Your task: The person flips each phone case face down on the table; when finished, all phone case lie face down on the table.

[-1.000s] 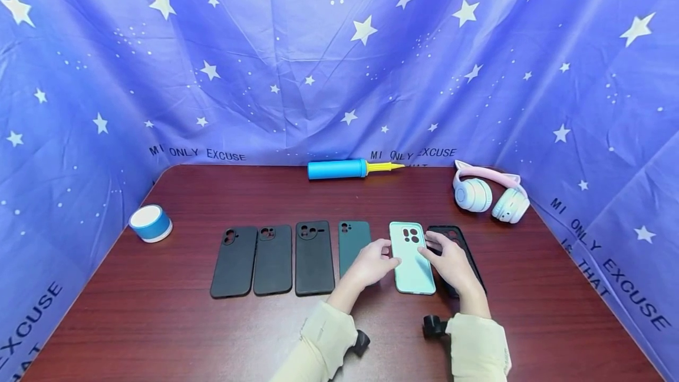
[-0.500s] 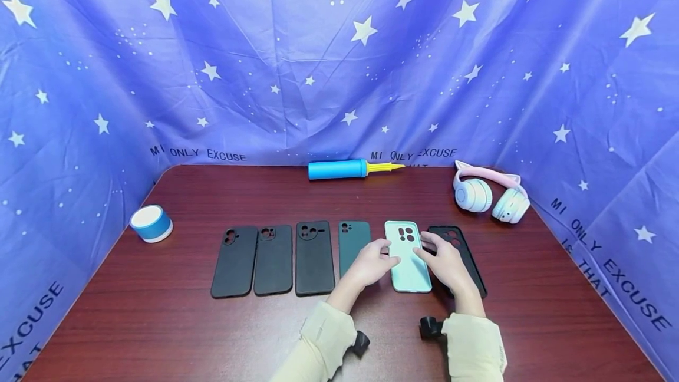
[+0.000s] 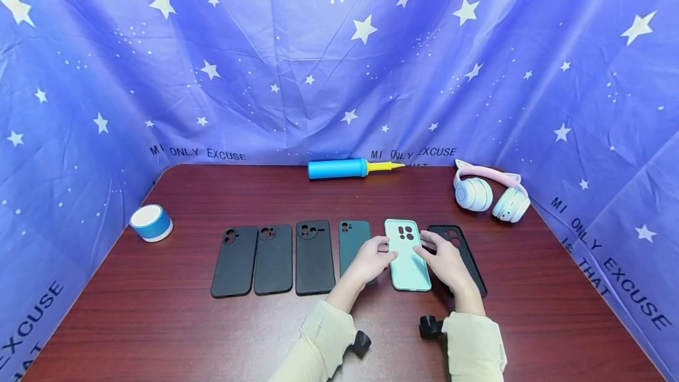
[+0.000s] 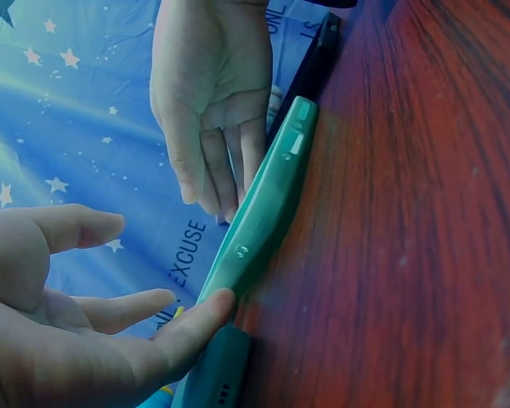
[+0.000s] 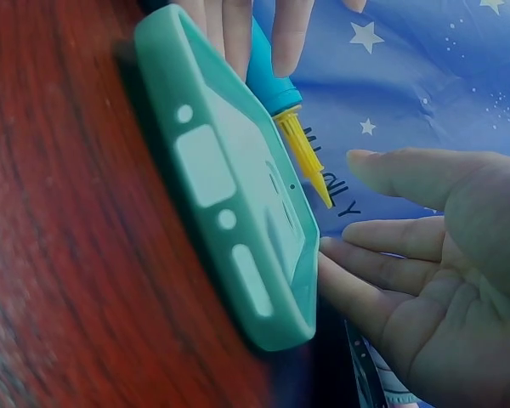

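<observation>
A dark red wooden worktop (image 3: 159,323), backed by a star-printed blue cloth (image 3: 265,46), is shown bearing a row of phone cases. A mint-green phone case (image 3: 407,255) is seen lying flat between the two hands, its sides touched by the straight, spread fingers of the left hand (image 3: 370,261) and right hand (image 3: 448,264). A dark green case (image 3: 351,240) lies just beyond the left grip, a black case (image 3: 467,252) under the right.

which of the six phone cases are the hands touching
The mint green case, fifth from the left: the only light one, with the left hand and right hand on its sides.
</observation>
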Demonstrator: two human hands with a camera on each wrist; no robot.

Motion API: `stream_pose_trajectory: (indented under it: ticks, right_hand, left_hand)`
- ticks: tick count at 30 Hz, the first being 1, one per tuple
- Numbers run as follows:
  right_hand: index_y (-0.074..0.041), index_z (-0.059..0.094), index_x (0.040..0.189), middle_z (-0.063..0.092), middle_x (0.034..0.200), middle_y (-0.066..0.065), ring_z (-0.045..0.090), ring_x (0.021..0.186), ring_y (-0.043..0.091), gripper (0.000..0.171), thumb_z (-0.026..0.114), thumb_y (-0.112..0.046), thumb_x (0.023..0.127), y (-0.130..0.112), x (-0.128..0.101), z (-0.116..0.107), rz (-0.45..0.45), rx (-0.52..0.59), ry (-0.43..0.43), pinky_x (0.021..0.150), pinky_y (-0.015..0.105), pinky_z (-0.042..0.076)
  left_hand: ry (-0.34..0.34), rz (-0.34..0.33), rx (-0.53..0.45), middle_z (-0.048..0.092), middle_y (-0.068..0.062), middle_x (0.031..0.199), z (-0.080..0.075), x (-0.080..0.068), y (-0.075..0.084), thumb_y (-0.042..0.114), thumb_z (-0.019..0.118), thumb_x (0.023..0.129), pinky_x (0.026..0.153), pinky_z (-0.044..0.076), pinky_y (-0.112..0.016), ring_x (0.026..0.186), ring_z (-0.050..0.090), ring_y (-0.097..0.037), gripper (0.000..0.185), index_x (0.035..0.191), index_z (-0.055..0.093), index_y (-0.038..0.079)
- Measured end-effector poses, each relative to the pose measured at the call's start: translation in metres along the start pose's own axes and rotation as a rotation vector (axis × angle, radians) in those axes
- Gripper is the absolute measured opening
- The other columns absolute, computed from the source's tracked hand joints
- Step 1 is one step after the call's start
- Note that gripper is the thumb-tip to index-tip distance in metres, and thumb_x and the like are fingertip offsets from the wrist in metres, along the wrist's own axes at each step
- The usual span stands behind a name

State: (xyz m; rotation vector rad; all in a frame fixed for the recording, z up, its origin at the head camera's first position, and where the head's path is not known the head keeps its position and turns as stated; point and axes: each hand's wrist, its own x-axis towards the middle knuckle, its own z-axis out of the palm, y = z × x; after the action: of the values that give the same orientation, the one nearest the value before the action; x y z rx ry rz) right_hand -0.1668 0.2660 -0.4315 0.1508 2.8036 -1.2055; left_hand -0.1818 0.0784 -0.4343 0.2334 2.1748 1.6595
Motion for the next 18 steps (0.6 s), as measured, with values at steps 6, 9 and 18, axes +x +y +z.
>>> stream_pose_trajectory:
  ticks: [6,9,18]
  right_hand:
    - [0.003,0.038,0.145,0.050,0.141,0.026,0.047,0.133,0.038,0.057,0.057,-0.024,0.098,-0.0013,0.0002,0.0001,0.008,0.007,-0.009,0.109,0.054,0.039]
    - [0.002,0.038,0.145,0.051,0.141,0.025,0.047,0.133,0.037,0.058,0.056,-0.025,0.098,-0.0015,0.0004,0.0003,0.014,0.011,-0.010,0.109,0.053,0.039]
    - [0.000,0.037,0.146,0.050,0.142,0.024,0.045,0.135,0.036,0.058,0.056,-0.027,0.098,-0.0011,0.0016,0.0029,0.019,0.028,-0.023,0.109,0.053,0.040]
  left_hand:
    - [0.000,-0.001,-0.067,0.055,-0.022,0.133,-0.0002,0.0016,-0.0013,0.016,0.056,0.096,0.093,0.055,-0.037,0.119,0.058,-0.031,0.048,0.140,0.046,-0.002]
    - [0.005,0.000,-0.102,0.055,-0.023,0.132,-0.0007,0.0025,-0.0020,0.015,0.055,0.096,0.093,0.055,-0.036,0.117,0.060,-0.031,0.049,0.140,0.045,-0.003]
    - [0.017,-0.007,-0.201,0.054,-0.025,0.132,-0.0025,0.0039,-0.0030,0.008,0.055,0.095,0.090,0.057,-0.033,0.112,0.063,-0.030,0.049,0.139,0.043,-0.007]
